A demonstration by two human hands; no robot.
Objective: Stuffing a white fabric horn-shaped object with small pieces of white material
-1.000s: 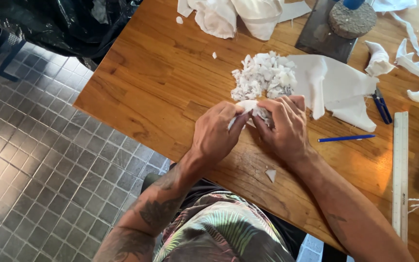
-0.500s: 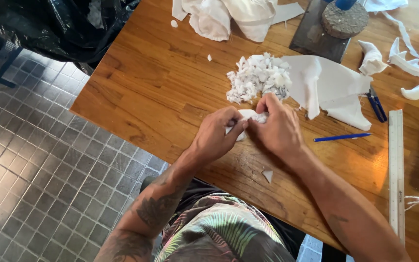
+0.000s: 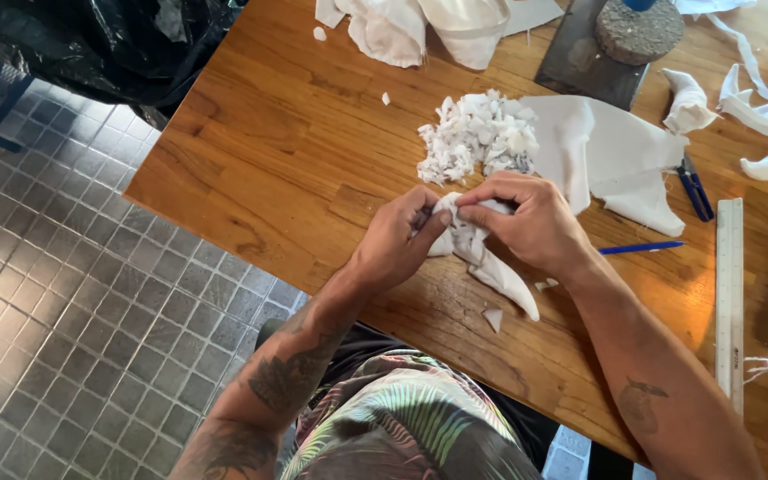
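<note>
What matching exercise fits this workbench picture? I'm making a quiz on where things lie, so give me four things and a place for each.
Things:
1. white strip
2. heap of white scraps
3. blue pen
4. ruler

Places:
A. along the table's right side
B. in the grip of both hands
C. just right of the right wrist
D. on the table beyond the hands

Pairs: 1-B, 2-D, 3-C, 4-A

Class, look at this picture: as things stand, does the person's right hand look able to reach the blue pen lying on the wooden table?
Probably yes: the right hand grips the white cloth strip, and the blue pen lies just beside its wrist on bare wooden table, unobstructed. It would have to release the cloth.
</note>
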